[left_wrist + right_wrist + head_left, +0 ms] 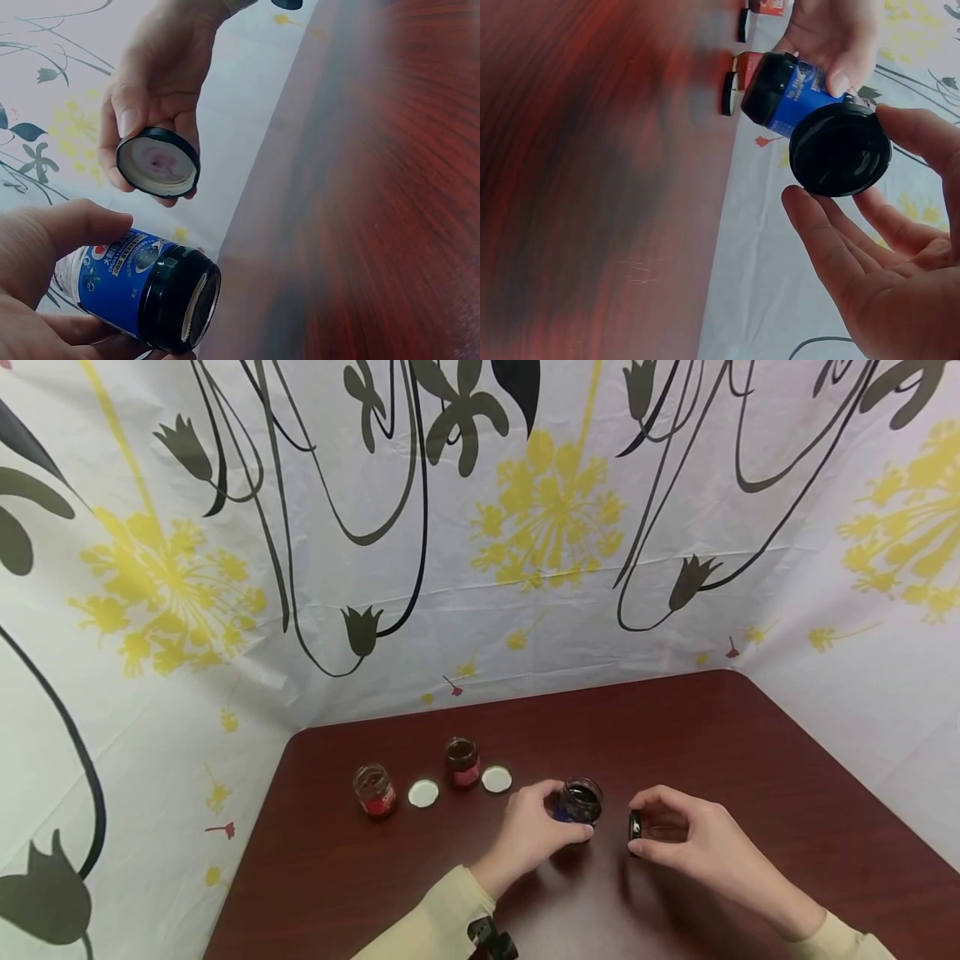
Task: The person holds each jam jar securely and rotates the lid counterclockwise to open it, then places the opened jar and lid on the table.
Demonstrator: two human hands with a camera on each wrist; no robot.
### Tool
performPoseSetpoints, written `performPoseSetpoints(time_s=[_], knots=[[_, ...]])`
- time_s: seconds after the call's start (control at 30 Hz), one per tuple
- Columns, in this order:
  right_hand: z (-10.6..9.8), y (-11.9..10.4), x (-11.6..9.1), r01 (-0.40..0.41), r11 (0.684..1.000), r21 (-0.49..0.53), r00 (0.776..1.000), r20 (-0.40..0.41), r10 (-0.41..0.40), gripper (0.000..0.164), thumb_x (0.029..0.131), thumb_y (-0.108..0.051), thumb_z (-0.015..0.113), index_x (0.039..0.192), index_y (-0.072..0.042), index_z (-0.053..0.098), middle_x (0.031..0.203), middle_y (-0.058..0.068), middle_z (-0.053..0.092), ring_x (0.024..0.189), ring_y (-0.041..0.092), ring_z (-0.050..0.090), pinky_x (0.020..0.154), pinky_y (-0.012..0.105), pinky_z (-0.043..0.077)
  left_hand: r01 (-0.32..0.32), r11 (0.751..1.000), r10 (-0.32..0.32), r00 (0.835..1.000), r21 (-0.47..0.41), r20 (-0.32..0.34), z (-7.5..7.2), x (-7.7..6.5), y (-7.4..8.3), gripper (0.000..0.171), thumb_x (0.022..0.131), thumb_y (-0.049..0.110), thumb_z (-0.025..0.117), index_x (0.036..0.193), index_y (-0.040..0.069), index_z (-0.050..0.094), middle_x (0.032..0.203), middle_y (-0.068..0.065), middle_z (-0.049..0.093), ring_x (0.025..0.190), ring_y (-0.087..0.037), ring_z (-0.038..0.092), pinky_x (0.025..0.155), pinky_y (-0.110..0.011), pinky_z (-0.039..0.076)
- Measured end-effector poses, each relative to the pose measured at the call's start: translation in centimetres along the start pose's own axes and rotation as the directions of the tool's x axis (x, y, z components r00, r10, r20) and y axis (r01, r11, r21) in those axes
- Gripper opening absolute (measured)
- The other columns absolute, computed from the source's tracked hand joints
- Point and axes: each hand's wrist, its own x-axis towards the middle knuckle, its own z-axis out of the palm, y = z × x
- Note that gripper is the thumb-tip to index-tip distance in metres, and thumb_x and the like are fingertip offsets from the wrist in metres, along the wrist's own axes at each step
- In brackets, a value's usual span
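Observation:
My left hand (531,828) grips a small glass jar (582,799) with a blue label (124,274) and dark contents, its mouth uncovered. In the left wrist view the fingers curl round the jar's side. To the right of it, my right hand (701,839) pinches a black lid (840,150) by its edge between thumb and fingers. The lid (158,163) is turned on edge, its pale inner face with a pinkish stain toward the left hand. A short gap separates lid and jar.
Two red-labelled jars without lids, one at the far left (375,792) and one nearer the middle (462,763), stand on the dark red table (637,718). Beside them lie two lids, a left one (423,793) and a right one (497,779), white insides up. Patterned cloth (465,527) hangs behind.

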Motion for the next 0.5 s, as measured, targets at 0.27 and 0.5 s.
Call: performPoseSetpoints(time_s=[0.27, 0.5], knots=[[0.2, 0.7, 0.0, -0.024, 1.000, -0.004, 1.000, 0.004, 0.024, 0.038, 0.077, -0.040, 0.088, 0.108, -0.033, 0.066, 0.096, -0.012, 0.072, 0.093, 0.008, 0.070, 0.078, 0.031, 0.056, 0.003, 0.999, -0.004, 1.000, -0.037, -0.025, -0.2, 0.8, -0.4, 0.057, 0.066, 0.034, 0.092, 0.115, 0.014, 0.071, 0.093, 0.008, 0.069, 0.077, -0.005, 0.063, 0.071, -0.025, 0.051], [0.3, 1.3, 0.0, -0.030, 1.000, 0.001, 1.000, 0.006, 0.030, 0.041, 0.076, -0.039, 0.088, 0.109, -0.025, 0.067, 0.098, -0.012, 0.072, 0.094, 0.008, 0.070, 0.079, 0.031, 0.056, 0.025, 0.999, -0.026, 0.999, -0.019, -0.048, -0.5, 1.2, -0.5, 0.061, 0.066, 0.034, 0.092, 0.119, 0.013, 0.070, 0.095, 0.006, 0.069, 0.076, -0.005, 0.060, 0.069, -0.027, 0.050]])
